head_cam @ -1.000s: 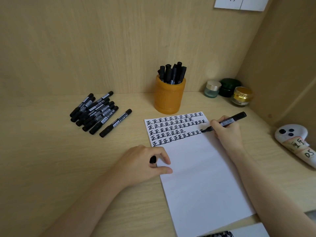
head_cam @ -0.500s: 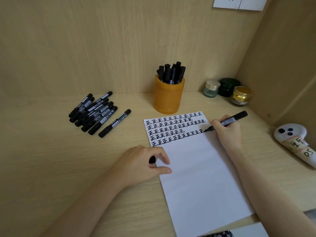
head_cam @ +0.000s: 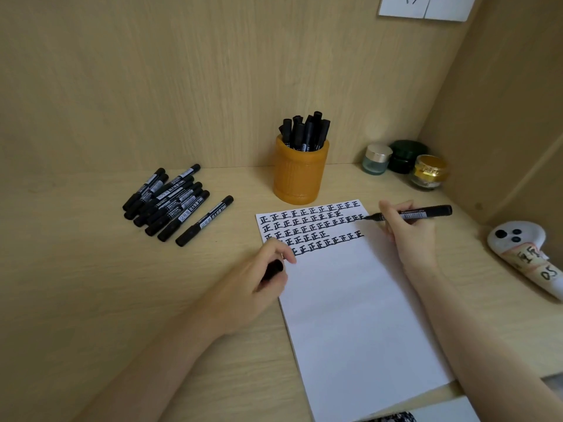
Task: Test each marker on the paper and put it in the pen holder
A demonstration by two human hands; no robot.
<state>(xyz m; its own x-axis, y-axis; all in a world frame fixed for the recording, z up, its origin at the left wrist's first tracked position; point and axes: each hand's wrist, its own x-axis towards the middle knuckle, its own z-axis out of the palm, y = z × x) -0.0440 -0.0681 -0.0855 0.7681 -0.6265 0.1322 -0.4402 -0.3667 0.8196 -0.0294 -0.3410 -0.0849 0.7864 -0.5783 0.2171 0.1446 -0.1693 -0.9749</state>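
A white sheet of paper (head_cam: 350, 315) lies on the wooden desk, its top rows filled with black written marks. My right hand (head_cam: 408, 236) holds an uncapped black marker (head_cam: 420, 212) with its tip at the paper's upper right edge. My left hand (head_cam: 253, 284) is at the paper's left edge, closed around a black marker cap (head_cam: 272, 269). An orange pen holder (head_cam: 300, 173) stands behind the paper with several black markers in it. A pile of several capped black markers (head_cam: 173, 202) lies to the left.
Three small jars (head_cam: 405, 162) stand in the back right corner. A white object with black dots and handwritten labels (head_cam: 524, 254) lies at the right edge. Wooden walls close off the back and right sides. A wall socket (head_cam: 426, 6) is at the top.
My right hand has moved the marker tip up from the lower written row to the end of a higher row. My left hand has lifted and shifted up along the paper's left edge with the cap.
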